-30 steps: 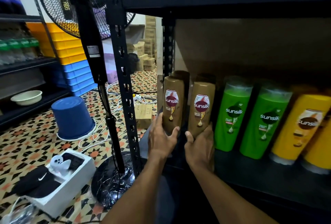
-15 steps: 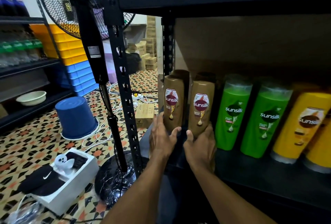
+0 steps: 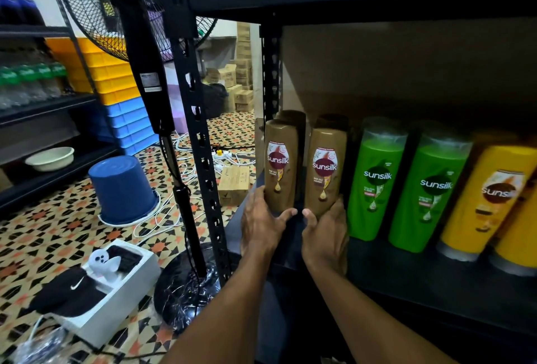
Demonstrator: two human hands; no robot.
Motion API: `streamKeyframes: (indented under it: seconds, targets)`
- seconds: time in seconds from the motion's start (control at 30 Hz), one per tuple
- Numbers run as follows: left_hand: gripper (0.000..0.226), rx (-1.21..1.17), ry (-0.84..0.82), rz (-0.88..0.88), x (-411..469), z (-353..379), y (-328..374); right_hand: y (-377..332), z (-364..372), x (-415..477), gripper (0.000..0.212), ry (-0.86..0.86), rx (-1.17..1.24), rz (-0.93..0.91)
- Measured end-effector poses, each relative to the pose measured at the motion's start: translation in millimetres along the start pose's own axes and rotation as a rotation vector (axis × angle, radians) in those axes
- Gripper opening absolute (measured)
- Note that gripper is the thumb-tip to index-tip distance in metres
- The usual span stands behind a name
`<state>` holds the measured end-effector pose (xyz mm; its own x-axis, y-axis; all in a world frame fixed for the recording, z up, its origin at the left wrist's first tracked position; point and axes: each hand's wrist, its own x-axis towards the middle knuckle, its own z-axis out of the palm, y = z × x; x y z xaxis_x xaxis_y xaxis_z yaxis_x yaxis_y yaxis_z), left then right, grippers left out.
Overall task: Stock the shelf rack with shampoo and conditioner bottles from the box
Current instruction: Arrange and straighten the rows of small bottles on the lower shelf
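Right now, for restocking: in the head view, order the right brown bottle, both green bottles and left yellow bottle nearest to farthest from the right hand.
1. Right brown bottle, in the right hand.
2. Left green bottle, alongside.
3. Right green bottle, further right.
4. Left yellow bottle, far right.

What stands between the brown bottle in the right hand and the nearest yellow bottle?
The left green bottle and right green bottle, side by side; head view shows it.

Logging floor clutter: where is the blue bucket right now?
In the head view, the blue bucket sits upturned on the patterned floor at left, just left of the fan stand.
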<state>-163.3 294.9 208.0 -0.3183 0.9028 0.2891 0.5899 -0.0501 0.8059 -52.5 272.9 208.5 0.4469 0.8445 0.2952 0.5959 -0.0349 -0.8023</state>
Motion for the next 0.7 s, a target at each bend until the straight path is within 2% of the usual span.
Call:
streamKeyframes:
  seconds: [0.17,0.7]
  targets:
    - [0.068,0.013,-0.02,-0.011,-0.4,0.1,0.7,-0.8,-1.1,1.4,0.085,-0.023,-0.02,-0.003]
    - [0.069,0.092,-0.099,-0.07,-1.1,-0.2,4.2,-1.7,-2.1,-0.9,0.078,-0.004,0.001,0.01]
